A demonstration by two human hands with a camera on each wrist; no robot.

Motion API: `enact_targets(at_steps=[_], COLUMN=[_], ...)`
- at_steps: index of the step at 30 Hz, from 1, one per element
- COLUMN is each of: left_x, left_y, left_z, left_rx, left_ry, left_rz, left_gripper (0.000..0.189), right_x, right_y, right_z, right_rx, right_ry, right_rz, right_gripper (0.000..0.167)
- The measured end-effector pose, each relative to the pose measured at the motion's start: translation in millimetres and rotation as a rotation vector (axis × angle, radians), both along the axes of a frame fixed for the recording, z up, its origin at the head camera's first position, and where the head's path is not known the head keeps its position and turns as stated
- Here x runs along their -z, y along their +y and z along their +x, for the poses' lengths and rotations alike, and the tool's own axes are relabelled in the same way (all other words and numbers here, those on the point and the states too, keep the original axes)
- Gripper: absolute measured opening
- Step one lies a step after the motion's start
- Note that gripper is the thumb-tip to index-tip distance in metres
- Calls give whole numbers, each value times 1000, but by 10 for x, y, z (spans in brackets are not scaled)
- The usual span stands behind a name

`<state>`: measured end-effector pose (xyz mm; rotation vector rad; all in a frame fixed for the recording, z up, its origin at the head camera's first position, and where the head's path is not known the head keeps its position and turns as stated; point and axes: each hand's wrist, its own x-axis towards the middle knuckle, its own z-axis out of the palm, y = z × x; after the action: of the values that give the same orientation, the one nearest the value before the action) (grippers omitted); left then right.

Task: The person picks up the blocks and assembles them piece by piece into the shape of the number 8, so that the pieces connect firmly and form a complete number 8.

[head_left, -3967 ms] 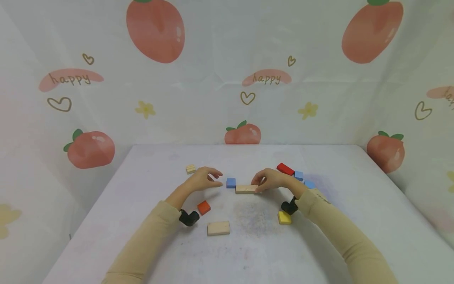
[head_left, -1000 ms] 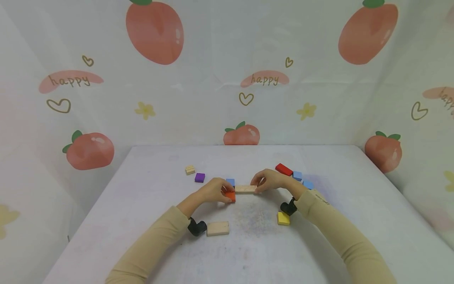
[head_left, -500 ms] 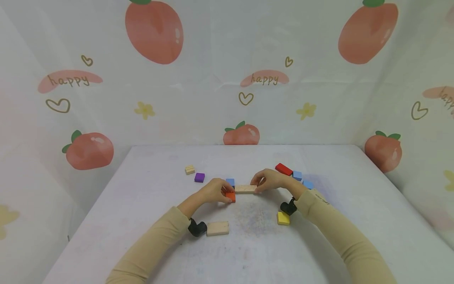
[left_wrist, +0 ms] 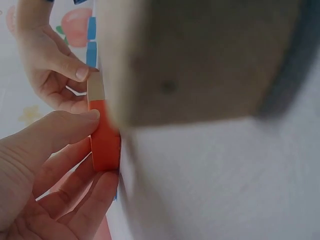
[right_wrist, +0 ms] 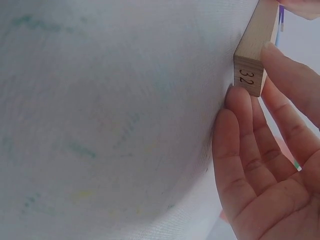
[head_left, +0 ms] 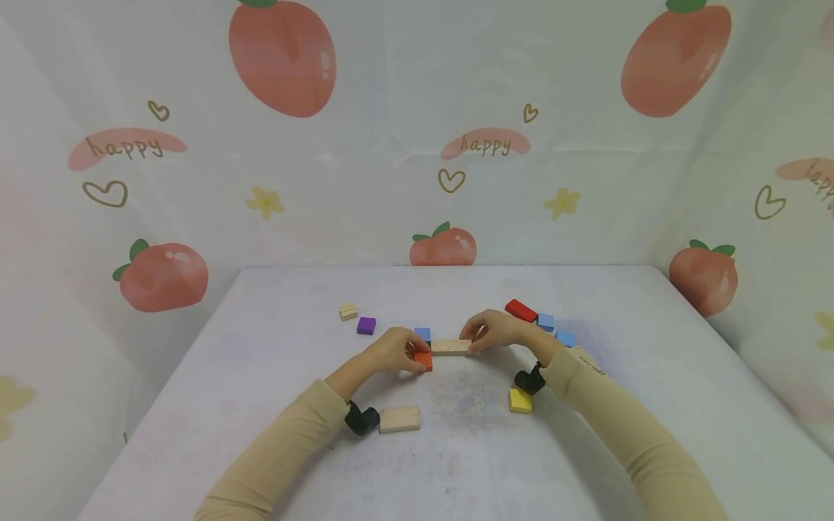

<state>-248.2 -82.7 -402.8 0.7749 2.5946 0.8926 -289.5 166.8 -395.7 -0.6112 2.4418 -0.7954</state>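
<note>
My left hand (head_left: 394,351) pinches an orange-red block (head_left: 425,361) on the table; in the left wrist view the thumb lies on its upper side and fingers at the near end of the block (left_wrist: 106,142). A plain wooden block (head_left: 449,347) lies just right of and behind it; whether they touch is hard to tell. The right end of this wooden block is held by my right hand (head_left: 495,329). Seen from the right wrist, that end of the wooden block (right_wrist: 248,75) bears the number 32. A blue block (head_left: 423,333) sits behind the orange-red one, partly hidden by left fingers.
A purple block (head_left: 366,325) and a ridged pale block (head_left: 348,311) lie back left. Back right are a red block (head_left: 521,310) and blue blocks (head_left: 546,322). A yellow block (head_left: 520,400) is near the right wrist, another wooden block (head_left: 400,419) by the left wrist.
Since four seconds ago, my left hand has brought the orange-red block from front left to the wooden block's left end. The purple block has come into view. Over the last second, both hands stay still.
</note>
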Motion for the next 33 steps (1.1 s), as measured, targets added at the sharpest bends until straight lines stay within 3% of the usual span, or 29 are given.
enact_targets(at_steps=[33], left_x=[-4], left_y=[-30], left_z=[4], left_rx=[0], left_ry=[-13], left_rz=[7], left_gripper=[33], right_x=[-12], right_y=[-11], right_z=[-1], right_rx=[20], right_ry=[-16], right_rz=[10], right_gripper=[25])
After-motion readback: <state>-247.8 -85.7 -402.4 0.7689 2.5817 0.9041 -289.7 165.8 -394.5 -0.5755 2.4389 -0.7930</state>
